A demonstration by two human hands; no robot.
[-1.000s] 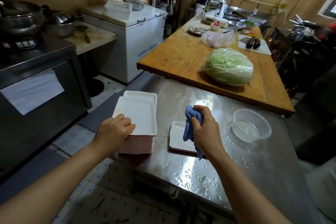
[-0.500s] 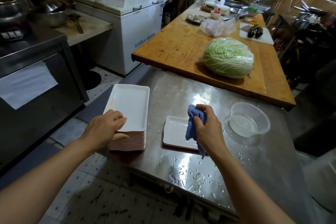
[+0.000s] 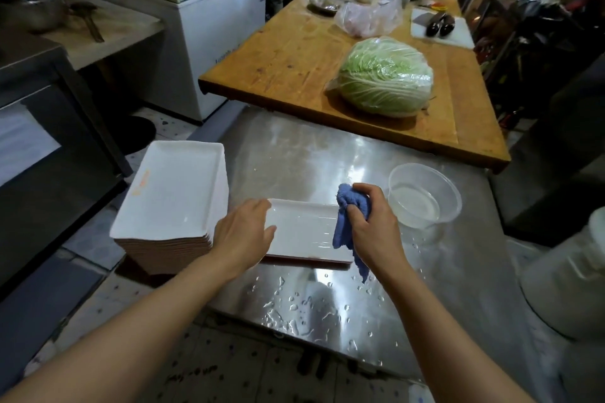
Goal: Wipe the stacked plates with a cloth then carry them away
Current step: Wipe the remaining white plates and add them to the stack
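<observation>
Blue lettering on the chest freezer seems unreadable; nothing else legible.

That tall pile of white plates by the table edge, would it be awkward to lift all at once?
Probably heavy: the stack of plates holds many rigid rectangular dishes. It sits at the steel table edge, partly overhanging, so a careless push might tip it off. Water droplets nearby suggest the rims may be slippery.

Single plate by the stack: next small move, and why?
Probably draw the blue cloth across the single plate. The right hand grips the cloth bunched over the plate's right end, the left hand rests on its left edge as if to steady it, and the plate lies flat on the wet steel table beside the plate stack.
</observation>
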